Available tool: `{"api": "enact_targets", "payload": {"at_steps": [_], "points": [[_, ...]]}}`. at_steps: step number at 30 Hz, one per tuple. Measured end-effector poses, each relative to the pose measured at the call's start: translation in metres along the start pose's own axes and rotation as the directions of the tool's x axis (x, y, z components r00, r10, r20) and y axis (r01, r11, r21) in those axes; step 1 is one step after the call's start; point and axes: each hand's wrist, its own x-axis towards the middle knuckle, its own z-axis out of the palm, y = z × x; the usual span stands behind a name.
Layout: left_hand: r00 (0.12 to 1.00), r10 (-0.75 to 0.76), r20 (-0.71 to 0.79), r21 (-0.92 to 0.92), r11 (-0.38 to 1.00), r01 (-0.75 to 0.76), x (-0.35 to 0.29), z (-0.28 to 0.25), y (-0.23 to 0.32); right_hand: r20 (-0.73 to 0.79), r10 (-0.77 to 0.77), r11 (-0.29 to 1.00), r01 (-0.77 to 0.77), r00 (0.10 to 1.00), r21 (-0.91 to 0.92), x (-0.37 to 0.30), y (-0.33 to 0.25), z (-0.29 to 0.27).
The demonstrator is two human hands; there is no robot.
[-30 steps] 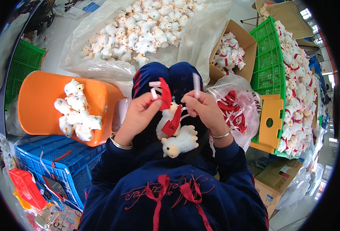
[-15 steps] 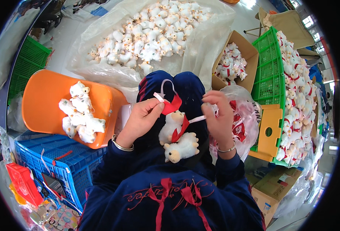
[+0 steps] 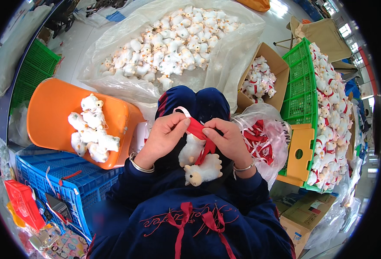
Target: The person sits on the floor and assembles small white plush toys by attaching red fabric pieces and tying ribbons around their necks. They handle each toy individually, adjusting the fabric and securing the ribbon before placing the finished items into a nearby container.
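Two pinches, left hand (image 3: pixel 166 134) and right hand (image 3: pixel 226 140), grasp the red cloth (image 3: pixel 195 128), which I'd keep evenly taut and untwisted above the plush toys (image 3: pixel 204 169).

The plastic seat (image 3: pixel 48 112) is plain orange, and the plush toys (image 3: pixel 89 125) on it are white with tan muzzles. Below the seat, your lattice crate (image 3: pixel 76 172) is blue. Right of the seat, your trousers (image 3: pixel 177 96) and top (image 3: pixel 246 224) are navy, the top embroidered in red and hung with red ties (image 3: pixel 185 211). Also to its right, your cloth strip (image 3: pixel 195 128) is red, its ribbon (image 3: pixel 182 109) whitish, and the lap toys (image 3: pixel 204 169) are white. Far right of the seat, the tall crate (image 3: pixel 294 86) is green, its panel (image 3: pixel 300 139) yellow.
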Motion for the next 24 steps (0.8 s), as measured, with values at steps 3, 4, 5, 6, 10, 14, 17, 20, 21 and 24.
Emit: {"api": "enact_targets", "payload": {"at_steps": [3,4,5,6,10,14,17,20,21,24], "points": [[0.989,-0.092,-0.112,-0.133,0.988,0.077,0.008,-0.003,-0.004,0.023,0.071,0.988,-0.074,0.997,0.139,-0.002,0.008,-0.006],[0.972,-0.043,-0.231,-0.095,0.995,0.022,0.011,-0.002,-0.006,-0.028,0.021,0.985,-0.016,0.999,0.173,0.0,0.01,-0.005],[0.938,0.009,-0.346,-0.049,0.998,-0.028,0.015,0.002,-0.008,-0.08,-0.028,0.978,0.044,0.996,0.205,0.004,0.012,-0.002],[0.889,0.065,-0.454,0.002,0.997,-0.072,0.018,0.006,-0.007,-0.133,-0.075,0.967,0.105,0.988,0.234,0.006,0.012,-0.001],[0.966,0.195,-0.172,0.093,0.979,-0.181,0.011,0.014,0.01,-0.152,0.19,0.918,-0.121,0.97,0.377,0.012,0.002,0.0],[0.986,0.154,-0.059,0.286,0.949,-0.131,0.014,0.026,0.023,-0.079,0.072,0.953,-0.045,0.994,0.3,0.02,0.0,0.008],[0.976,0.212,-0.056,0.37,0.912,-0.177,0.018,0.022,0.027,-0.015,0.058,0.896,-0.045,0.998,0.441,0.024,-0.001,0.007],[0.983,0.178,-0.043,0.407,0.902,-0.146,0.018,0.016,0.011,0.002,0.102,0.881,-0.091,0.995,0.465,0.024,-0.006,0.005],[0.991,0.111,-0.073,0.313,0.946,-0.083,0.018,0.012,0.006,-0.031,0.121,0.911,-0.098,0.992,0.401,0.025,-0.007,0.004],[0.991,-0.039,-0.13,0.077,0.996,0.049,0.016,0.001,-0.006,-0.109,0.169,0.986,-0.169,0.98,0.012,0.028,-0.001,0.0]]}}
